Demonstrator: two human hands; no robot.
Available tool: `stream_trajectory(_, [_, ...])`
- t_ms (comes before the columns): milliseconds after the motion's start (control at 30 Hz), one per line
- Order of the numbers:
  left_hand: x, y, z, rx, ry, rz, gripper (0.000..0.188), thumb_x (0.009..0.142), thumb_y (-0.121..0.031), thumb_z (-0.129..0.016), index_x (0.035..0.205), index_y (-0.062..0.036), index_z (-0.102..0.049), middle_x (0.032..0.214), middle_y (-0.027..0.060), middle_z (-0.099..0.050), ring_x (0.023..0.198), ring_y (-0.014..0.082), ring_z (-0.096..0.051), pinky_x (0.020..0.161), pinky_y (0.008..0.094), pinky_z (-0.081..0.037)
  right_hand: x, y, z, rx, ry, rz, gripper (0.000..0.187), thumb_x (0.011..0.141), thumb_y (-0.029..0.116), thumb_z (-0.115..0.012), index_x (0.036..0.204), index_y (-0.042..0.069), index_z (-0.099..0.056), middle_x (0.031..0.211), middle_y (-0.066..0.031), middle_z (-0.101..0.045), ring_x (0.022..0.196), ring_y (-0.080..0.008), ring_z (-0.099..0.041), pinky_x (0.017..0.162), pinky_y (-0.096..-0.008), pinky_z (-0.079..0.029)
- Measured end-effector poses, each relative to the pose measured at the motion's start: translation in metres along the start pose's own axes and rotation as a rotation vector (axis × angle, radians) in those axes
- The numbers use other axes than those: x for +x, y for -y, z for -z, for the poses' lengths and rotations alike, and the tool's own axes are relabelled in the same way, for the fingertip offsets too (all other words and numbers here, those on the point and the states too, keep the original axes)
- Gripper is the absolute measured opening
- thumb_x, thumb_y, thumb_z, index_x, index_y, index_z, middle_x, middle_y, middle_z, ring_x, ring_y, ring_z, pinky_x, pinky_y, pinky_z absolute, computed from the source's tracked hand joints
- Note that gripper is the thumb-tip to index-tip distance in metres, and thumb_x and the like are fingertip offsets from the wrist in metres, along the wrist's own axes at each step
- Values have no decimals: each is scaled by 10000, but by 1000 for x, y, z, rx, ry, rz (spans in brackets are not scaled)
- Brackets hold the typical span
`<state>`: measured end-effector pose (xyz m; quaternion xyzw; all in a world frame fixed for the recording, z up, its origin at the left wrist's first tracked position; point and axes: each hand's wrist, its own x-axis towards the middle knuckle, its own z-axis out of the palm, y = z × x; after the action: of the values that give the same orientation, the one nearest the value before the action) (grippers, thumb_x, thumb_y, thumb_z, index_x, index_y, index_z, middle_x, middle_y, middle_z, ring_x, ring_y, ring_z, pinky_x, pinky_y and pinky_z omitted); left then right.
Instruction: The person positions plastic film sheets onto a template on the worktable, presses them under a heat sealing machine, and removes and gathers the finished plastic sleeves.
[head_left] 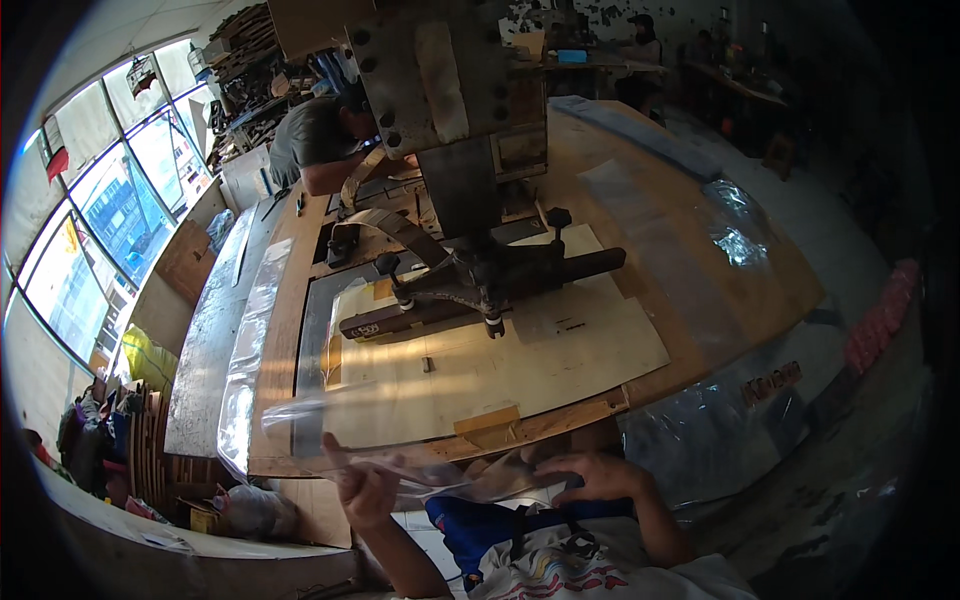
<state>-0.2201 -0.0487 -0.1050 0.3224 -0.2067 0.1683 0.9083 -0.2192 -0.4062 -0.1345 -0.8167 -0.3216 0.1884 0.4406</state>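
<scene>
In front of the press table's near edge, my left hand (366,492) has its index finger raised and the other fingers curled around a clear plastic sheet (437,482). The thin, glossy sheet stretches across to my right hand (592,474), whose fingers are extended to the left, against or just beside the plastic. Beyond my hands a pale yellowish board (530,370) lies on the table, with a small metal piece (428,365) on it. Above the board hangs the press head (490,275), a dark metal bar with knobs and clamps.
The wooden table (725,290) extends around the press column (455,180). Long clear plastic strips (250,360) lie along its left side. Brown tape (487,425) marks the front edge. A co-worker (315,140) bends over the far left side. Bagged material (255,510) sits below left.
</scene>
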Motion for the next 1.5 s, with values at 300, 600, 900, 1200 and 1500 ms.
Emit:
stream_trajectory(300, [-6,81,-69,568,719,501,477,955,30,-572,1423,-42,-516,1087,133,-732,974,209,-697,926,321,-499,-8,52,20,272,-358,333,536,883,302,-769,1304,23,-590,1149,-104,-697,1010,-206,-686,899,-348,-539])
stream_trajectory(600, [-98,136,-2,562,472,937,200,912,-74,-698,1101,-21,-736,1071,78,-747,996,146,-682,892,289,-526,32,48,18,658,-771,-146,348,1004,186,-598,1299,40,-487,1003,-96,-716,670,-89,-665,537,-213,-513])
stream_trajectory(900, [-155,205,81,1019,401,705,197,876,-176,-761,966,-1,-746,977,113,-746,914,181,-694,834,329,-543,47,64,36,814,-580,318,495,975,155,-640,1380,36,-381,940,-175,-705,515,-134,-620,459,-238,-500])
stream_trajectory(1200, [-168,231,144,1346,55,483,328,777,-113,-773,1069,-21,-658,1109,218,-636,1059,363,-635,859,429,-536,44,44,28,487,-709,-111,536,1001,190,-600,1453,41,-354,998,-144,-711,612,-85,-629,528,-233,-519])
stream_trajectory(1500, [-183,270,170,1373,435,1049,392,842,-357,-738,1048,-25,-715,1001,225,-716,968,395,-690,841,459,-543,71,54,14,-580,-884,-95,609,903,63,-671,1457,126,-427,1303,-162,-522,1059,-278,-593,867,-369,-538])
